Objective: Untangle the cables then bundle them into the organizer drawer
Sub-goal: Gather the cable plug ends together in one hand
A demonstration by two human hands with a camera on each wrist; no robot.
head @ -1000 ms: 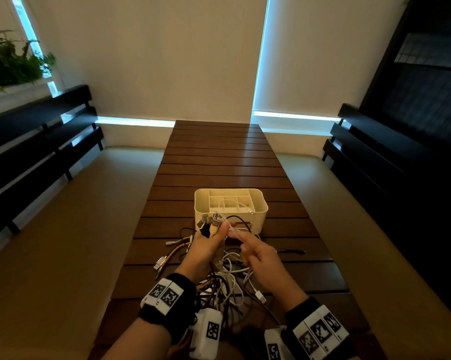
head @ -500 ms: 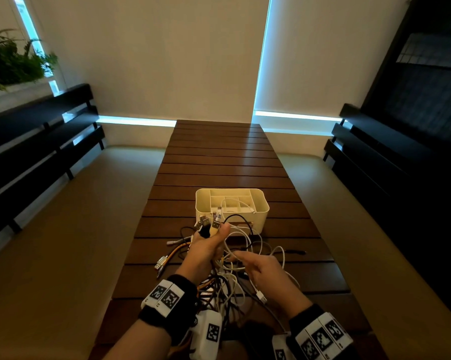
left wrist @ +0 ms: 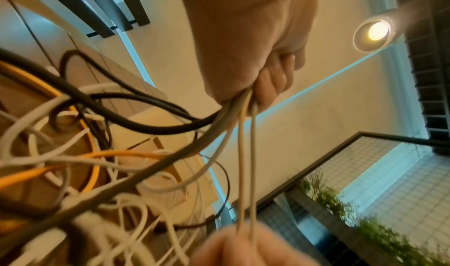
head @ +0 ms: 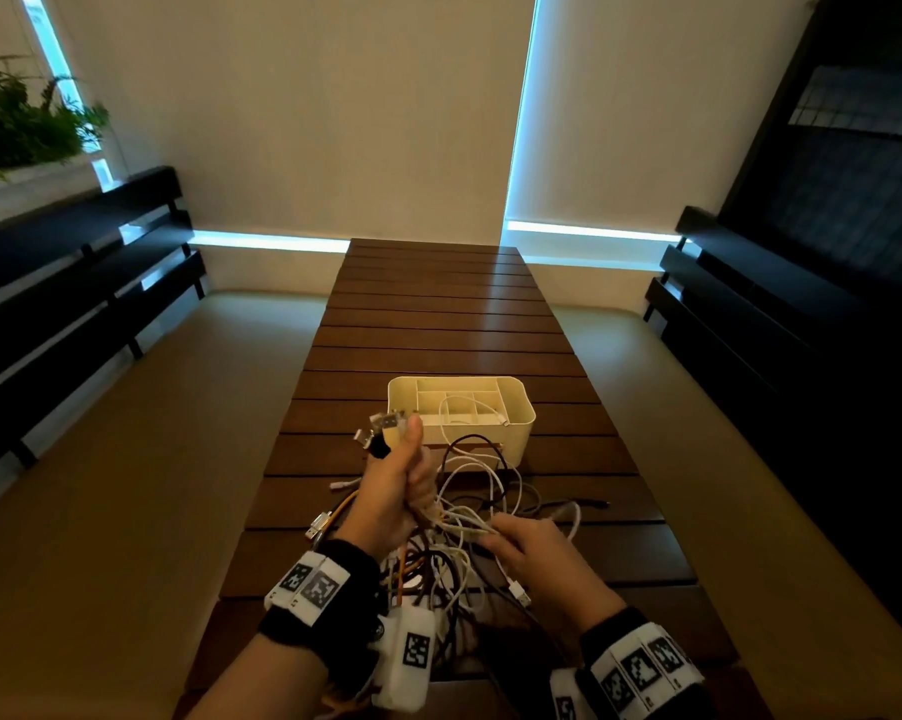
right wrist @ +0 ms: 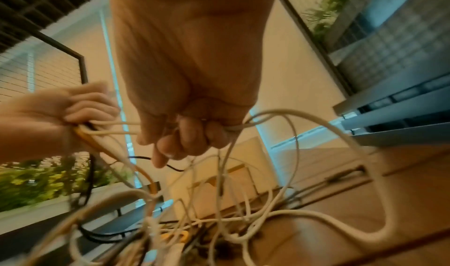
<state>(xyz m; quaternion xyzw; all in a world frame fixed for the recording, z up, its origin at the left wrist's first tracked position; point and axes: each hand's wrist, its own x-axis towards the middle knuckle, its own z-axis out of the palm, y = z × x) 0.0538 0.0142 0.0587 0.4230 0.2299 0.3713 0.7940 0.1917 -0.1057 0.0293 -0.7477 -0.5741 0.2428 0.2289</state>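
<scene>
My left hand [head: 397, 491] is raised over the table, fist closed round a bunch of cables [left wrist: 233, 106] with their plugs [head: 384, 426] sticking up past the thumb. From its underside white, black and orange cables hang into a tangle [head: 438, 558] on the slats. My right hand [head: 532, 548] is lower and to the right, gripping white cables [right wrist: 233, 128] that run taut to the left fist. The cream organizer drawer [head: 516, 439] stands just beyond the hands with one white cable [head: 469, 407] lying in its compartments.
The brown slatted table [head: 438, 314] runs away from me. Dark benches [head: 75, 283] line the left and the right [head: 750, 304]. A loose black cable end [head: 589, 504] lies right of the tangle, and a white plug [head: 519, 595] sits by my right wrist.
My right hand has slid down the white cables, away from the plugs, toward me and to the right. The left fist has stayed up by the drawer.
</scene>
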